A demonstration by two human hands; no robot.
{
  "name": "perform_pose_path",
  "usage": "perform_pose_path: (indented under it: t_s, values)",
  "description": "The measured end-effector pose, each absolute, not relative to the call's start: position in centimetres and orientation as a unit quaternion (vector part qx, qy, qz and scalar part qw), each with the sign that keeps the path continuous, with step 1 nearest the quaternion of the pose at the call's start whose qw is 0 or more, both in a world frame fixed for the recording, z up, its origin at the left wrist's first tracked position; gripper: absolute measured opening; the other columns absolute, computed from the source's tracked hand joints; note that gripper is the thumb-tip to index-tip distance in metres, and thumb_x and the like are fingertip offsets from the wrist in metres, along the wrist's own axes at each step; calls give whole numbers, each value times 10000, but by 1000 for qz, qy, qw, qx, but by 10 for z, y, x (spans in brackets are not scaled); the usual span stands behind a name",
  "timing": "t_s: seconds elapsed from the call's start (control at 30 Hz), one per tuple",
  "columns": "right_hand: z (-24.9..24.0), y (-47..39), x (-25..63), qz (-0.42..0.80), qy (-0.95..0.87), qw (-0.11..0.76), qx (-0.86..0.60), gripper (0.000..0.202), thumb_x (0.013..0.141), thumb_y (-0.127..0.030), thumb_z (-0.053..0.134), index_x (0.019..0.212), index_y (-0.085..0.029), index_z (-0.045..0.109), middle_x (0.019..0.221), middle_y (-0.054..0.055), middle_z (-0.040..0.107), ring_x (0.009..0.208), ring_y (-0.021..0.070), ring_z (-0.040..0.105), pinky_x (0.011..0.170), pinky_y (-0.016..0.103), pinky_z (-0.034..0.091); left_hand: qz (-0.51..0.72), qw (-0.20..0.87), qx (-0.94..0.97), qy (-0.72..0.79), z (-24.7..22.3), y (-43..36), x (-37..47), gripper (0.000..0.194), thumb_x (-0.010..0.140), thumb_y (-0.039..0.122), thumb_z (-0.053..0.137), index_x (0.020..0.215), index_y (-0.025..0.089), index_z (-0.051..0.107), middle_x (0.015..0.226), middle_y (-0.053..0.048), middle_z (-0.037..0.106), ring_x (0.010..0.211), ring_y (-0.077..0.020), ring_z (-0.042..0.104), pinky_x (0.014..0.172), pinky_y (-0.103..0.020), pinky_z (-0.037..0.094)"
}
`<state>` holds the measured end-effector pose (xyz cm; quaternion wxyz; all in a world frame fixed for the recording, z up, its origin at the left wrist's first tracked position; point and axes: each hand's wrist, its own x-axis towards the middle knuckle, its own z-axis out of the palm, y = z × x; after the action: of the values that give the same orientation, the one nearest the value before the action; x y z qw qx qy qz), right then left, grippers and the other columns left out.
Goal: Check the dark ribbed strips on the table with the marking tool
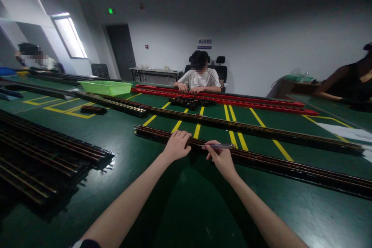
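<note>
A long dark track strip [261, 159] with copper-coloured rails runs across the green table in front of me. My left hand [176, 145] lies over it, fingers curled across the top and thumb on the near side. Just to the right, my right hand [221, 159] grips a slim screwdriver [223, 146] with a translucent handle. Its thin shaft points left, low over the strip, toward my left hand. Whether the tip touches the strip I cannot tell.
Stacked dark tracks [43, 155] lie at the left. Another long track [247, 127] runs behind mine, with a short piece [93, 109] nearby. Farther back are a green basket [106, 87], red ladder-like strips [261, 104] and a dark parts pile [190, 102]. A co-worker [203, 77] sits opposite.
</note>
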<state>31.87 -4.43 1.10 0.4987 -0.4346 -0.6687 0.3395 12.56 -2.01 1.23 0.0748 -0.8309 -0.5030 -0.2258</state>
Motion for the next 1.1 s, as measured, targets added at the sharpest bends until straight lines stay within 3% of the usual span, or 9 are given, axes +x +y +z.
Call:
perform_pose_path:
  t_s: [0.4, 0.83, 1.1]
  values:
    - [11, -38, 322, 395, -634, 508, -429, 337, 778, -508, 595, 810, -173, 598, 779, 78, 710, 551, 162, 651, 402, 219, 442, -238, 79, -820, -514, 8, -21, 132, 356, 818, 389, 500, 1088, 173, 584, 1121, -80, 621, 1052, -243, 536, 985, -432, 370]
    - [10, -22, 312, 435, -628, 495, -413, 269, 778, -420, 615, 838, -158, 597, 819, 85, 706, 687, 192, 702, 424, 193, 436, -233, 77, -809, -535, 9, -10, 122, 353, 811, 399, 505, 1060, 159, 576, 1089, -83, 623, 1036, -242, 540, 980, -423, 366]
    - [2, -15, 313, 461, -606, 514, -395, 361, 712, -500, 674, 811, -164, 587, 764, 86, 704, 624, 204, 696, 394, 199, 421, -250, 100, -794, -545, 6, -11, 122, 379, 795, 456, 541, 1025, 160, 594, 1052, -82, 628, 1007, -247, 544, 955, -412, 373]
